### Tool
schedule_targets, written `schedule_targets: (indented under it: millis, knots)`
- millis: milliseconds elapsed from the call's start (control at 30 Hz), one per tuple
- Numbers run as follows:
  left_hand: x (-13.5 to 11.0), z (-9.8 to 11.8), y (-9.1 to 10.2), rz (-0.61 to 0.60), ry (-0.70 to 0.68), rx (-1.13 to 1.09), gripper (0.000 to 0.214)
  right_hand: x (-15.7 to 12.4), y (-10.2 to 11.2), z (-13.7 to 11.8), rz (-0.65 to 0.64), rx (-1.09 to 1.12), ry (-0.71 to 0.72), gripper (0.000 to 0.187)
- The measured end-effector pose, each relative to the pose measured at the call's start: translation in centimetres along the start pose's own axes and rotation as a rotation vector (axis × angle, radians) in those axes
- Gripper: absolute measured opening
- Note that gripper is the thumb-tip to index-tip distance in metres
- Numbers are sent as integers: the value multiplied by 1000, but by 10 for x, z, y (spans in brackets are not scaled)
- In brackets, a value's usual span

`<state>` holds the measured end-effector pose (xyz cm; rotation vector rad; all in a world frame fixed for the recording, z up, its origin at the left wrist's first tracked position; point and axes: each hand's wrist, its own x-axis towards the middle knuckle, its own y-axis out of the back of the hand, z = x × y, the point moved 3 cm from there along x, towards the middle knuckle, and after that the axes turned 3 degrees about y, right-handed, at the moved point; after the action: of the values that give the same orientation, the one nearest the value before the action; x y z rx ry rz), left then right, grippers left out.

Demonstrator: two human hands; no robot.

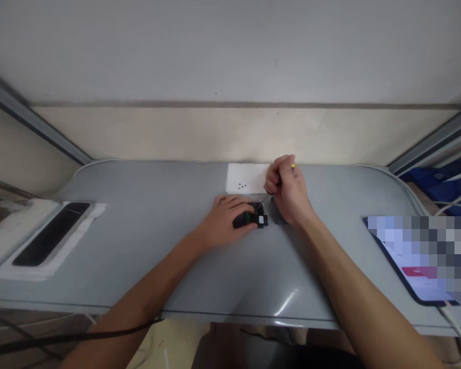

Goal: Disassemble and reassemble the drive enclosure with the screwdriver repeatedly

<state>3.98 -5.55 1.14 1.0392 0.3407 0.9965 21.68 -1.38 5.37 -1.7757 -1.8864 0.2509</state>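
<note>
The left hand (230, 216) clasps a small black device (262, 221) on the grey tabletop (157, 205); the right hand (285, 180) grips a yellow-ended screwdriver (268, 198), its shaft angled down to the device. Tiny dark pieces (242, 186) dot white paper (249, 174) beyond.

Small black plastic device (255, 218): bright green patch, white label with a dark mark. Glossy grey tabletop (138, 200) beneath it, pale glare streak on the near side. Beyond device: flat white rectangular sheet (249, 176), a few dark specks grouped on it. Right of device: slim tool, yellow at its top end (293, 165). Far left of device: flat black oblong slab (54, 233), grey rim, on white sheeting (65, 246). Far right: flat dark-rimmed screen (411, 256), pale blue-violet, red-to-pink band, mosaic of blue, grey, near-black squares. Well beyond device: plain cream wall strip (176, 133), plain grey panel (230, 51) above.
</note>
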Motion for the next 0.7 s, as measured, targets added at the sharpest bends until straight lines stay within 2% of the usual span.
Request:
schedule_targets:
  millis: [133, 233, 433, 700]
  knots:
    - [0, -2, -1, 8, -8, 6, 22, 1, -2, 0, -27, 54, -55, 44]
    - [-1, -3, -1, 13, -7, 5, 23, 0, -1, -2, -20, 31, -29, 38]
    - [0, -2, -1, -3, -1, 4, 24, -2, 4, -4, -43, 59, -78, 58]
    - [1, -2, -1, -6, 12, 8, 27, 1, 2, -5, -72, 55, -106, 43]
